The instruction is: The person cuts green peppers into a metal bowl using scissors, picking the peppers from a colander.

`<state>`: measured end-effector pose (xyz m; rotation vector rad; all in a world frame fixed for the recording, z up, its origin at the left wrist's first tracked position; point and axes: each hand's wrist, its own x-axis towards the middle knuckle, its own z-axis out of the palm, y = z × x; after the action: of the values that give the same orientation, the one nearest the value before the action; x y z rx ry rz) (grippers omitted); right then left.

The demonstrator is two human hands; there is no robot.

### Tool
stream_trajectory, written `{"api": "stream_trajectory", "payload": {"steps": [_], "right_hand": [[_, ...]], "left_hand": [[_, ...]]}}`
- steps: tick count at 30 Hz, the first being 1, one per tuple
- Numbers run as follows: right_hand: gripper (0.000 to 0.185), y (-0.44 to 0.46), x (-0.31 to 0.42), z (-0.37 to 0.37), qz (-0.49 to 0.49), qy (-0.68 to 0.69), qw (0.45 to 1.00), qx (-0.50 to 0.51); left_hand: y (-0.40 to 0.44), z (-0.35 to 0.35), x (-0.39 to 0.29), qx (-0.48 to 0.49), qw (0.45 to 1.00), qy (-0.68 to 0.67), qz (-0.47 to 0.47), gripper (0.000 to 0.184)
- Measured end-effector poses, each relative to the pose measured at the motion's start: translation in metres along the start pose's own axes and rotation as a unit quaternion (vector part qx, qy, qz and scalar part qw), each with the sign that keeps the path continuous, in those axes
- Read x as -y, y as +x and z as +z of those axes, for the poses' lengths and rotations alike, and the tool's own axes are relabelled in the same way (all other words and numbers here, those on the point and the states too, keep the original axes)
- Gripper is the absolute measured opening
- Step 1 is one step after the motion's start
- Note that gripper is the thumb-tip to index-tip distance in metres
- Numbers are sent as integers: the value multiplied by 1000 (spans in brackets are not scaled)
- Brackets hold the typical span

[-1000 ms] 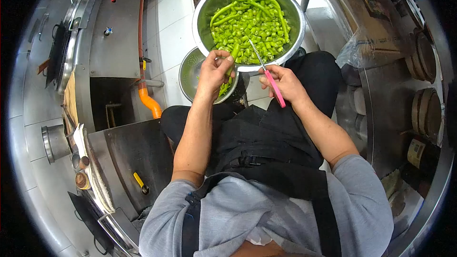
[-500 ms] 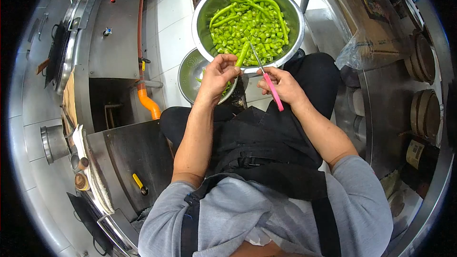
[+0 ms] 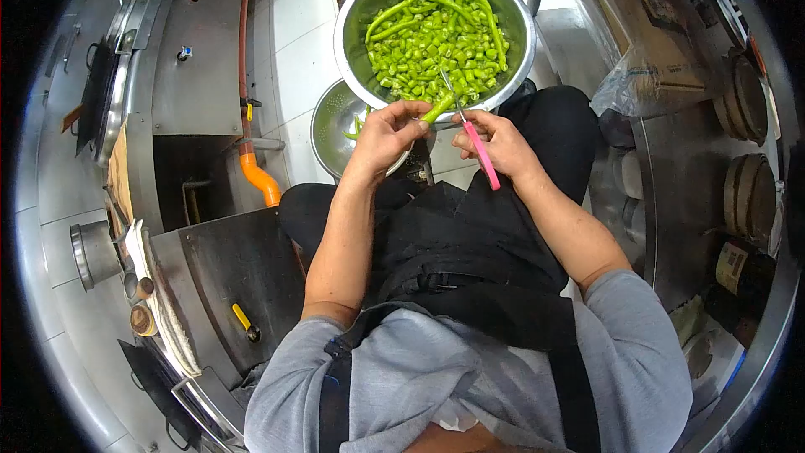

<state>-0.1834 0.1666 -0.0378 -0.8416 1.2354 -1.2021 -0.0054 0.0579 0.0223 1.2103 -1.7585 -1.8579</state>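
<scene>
My left hand (image 3: 388, 139) pinches a long green pepper (image 3: 440, 107), pointing it up and right over the near rim of a large steel bowl (image 3: 345, 59). Pink-handled scissors (image 3: 480, 156) are in my right hand (image 3: 501, 148), with the metal blades at the pepper's far end; the pepper partly covers them. Many short cut pepper pieces (image 3: 436, 52) fill the bowl's bottom, and several whole long peppers (image 3: 485, 13) lie on top along the far side. Below my left hand, a perforated steel colander (image 3: 325, 122) holds a few green peppers, partly hidden by the hand.
An orange pipe (image 3: 260, 176) runs beside steel cabinets on the left. On the right stand a plastic-wrapped cardboard box (image 3: 658, 33) and a steel shelf unit with round brown items (image 3: 746, 193). White floor tiles (image 3: 302, 42) show behind the colander.
The pepper has tilted from nearly upright toward the right, and its end now meets the scissor blades. My left hand has shifted slightly; the view has moved a little.
</scene>
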Motion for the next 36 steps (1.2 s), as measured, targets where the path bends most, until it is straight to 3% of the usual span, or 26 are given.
{"api": "stream_trajectory", "payload": {"steps": [7, 12, 16, 19, 22, 25, 30, 36], "right_hand": [[43, -3, 10, -4, 90, 7, 996, 16], [46, -1, 5, 0, 63, 5, 998, 16], [50, 4, -10, -1, 3, -53, 998, 29], [50, 3, -10, 1, -32, -21, 999, -2], [40, -3, 9, 1, 53, -10, 999, -4], [46, -3, 8, -6, 90, -22, 996, 15], [49, -1, 3, 1, 67, 6, 997, 21], [53, 2, -8, 0, 1, -17, 999, 27]], "left_hand": [[10, -10, 13, -36, 999, -32, 7, 26], [15, -12, 20, -113, 988, -90, 44, 23], [13, -1, 18, -101, 987, -108, 62, 21], [8, 7, 14, -53, 993, -92, 45, 20], [10, 5, 18, -46, 996, -66, 36, 19], [15, -1, 21, -60, 995, -76, 26, 22], [14, -1, 17, -134, 986, -84, 46, 18], [9, 19, 11, -64, 992, -99, 42, 21]]}}
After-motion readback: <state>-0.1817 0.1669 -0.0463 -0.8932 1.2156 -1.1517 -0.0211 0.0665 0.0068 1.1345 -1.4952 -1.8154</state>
